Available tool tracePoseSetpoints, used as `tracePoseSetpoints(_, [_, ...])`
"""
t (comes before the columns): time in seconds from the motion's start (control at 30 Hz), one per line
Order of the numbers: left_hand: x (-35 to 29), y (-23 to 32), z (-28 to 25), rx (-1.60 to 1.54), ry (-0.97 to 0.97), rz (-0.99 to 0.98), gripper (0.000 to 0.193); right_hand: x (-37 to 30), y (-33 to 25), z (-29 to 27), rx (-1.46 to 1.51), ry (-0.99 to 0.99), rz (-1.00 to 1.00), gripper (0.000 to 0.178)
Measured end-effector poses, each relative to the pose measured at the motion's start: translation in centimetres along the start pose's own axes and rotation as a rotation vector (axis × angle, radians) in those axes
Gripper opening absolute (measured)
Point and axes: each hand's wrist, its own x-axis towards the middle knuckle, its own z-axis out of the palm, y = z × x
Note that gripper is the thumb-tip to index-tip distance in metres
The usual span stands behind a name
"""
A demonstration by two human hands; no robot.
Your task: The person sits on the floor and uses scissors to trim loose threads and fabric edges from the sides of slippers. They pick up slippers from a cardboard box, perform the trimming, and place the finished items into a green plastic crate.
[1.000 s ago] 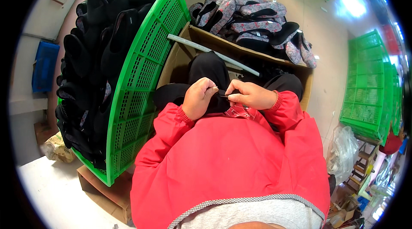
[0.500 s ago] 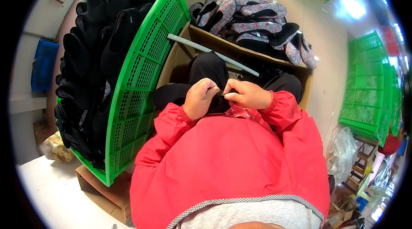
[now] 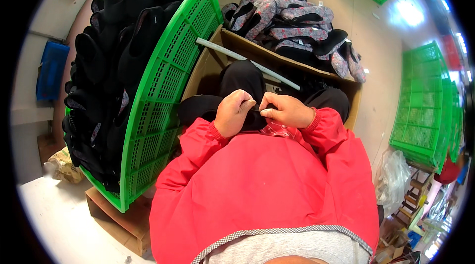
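My left hand (image 3: 234, 114) and my right hand (image 3: 287, 110) are close together above my lap, fingertips pinched. A small dark strip seems to run between the two pinches; it is too small to name. My left thumb lies pressed on the bent fingers, and my right thumb and forefinger meet likewise. Below and left of my left hand is a black rounded fabric piece (image 3: 195, 109), perhaps a slipper, partly hidden by my sleeve. Black trousers cover my left knee (image 3: 242, 81) and my right knee (image 3: 330, 100), on either side of my hands.
A green crate (image 3: 166, 80) full of black slippers (image 3: 136, 46) stands at my left. Ahead, a cardboard box (image 3: 292, 57) has a white bar (image 3: 247, 62) across it; flowered grey slippers (image 3: 297, 31) are piled beyond. Green crates (image 3: 420, 100) and a plastic bag (image 3: 393, 177) are at right.
My hands stay pinched in nearly the same place, with the gap between their fingertips slightly wider. The whole view has shifted a little.
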Motion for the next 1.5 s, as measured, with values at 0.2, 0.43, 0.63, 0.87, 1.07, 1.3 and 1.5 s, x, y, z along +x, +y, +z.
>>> tracePoseSetpoints(0.2, [2.0, 2.7, -3.2, 0.119, 0.317, 0.056, 0.009, -0.6, 0.8, 0.9, -0.006, 0.128, 0.031, 0.047])
tracePoseSetpoints(0.43, [3.9, -2.1, -10.8, 0.709, 0.276, 0.017, 0.009, -0.5, 2.6, 2.6, 0.121, 0.291, -0.058, 0.040])
tracePoseSetpoints(0.63, [-0.2, -4.4, -15.2, 0.481, 0.163, -0.012, 0.024, -1.3, 2.5, 2.9, 0.327, 0.330, 0.117, 0.033])
tracePoseSetpoints(0.87, [-7.1, -2.2, -15.3, -0.396, -0.290, -0.479, 0.049, -0.5, 6.9, 3.5, 0.408, 0.274, 0.138, 0.030])
tracePoseSetpoints(1.07, [-7.9, 3.4, -16.0, -0.341, -0.341, -0.435, 0.063, -1.1, 6.1, 3.2, 0.586, 0.256, 0.252, 0.034])
tracePoseSetpoints(1.3, [-9.3, 1.0, -16.0, -0.162, -0.104, -0.238, 0.052, -0.8, 6.5, 3.1, 0.659, 0.328, 0.133, 0.015])
tracePoseSetpoints(1.5, [-11.4, 4.9, -23.7, -0.599, 0.965, 0.042, 0.051, -0.4, 9.3, 2.3, 0.724, 0.448, 0.190, 0.010])
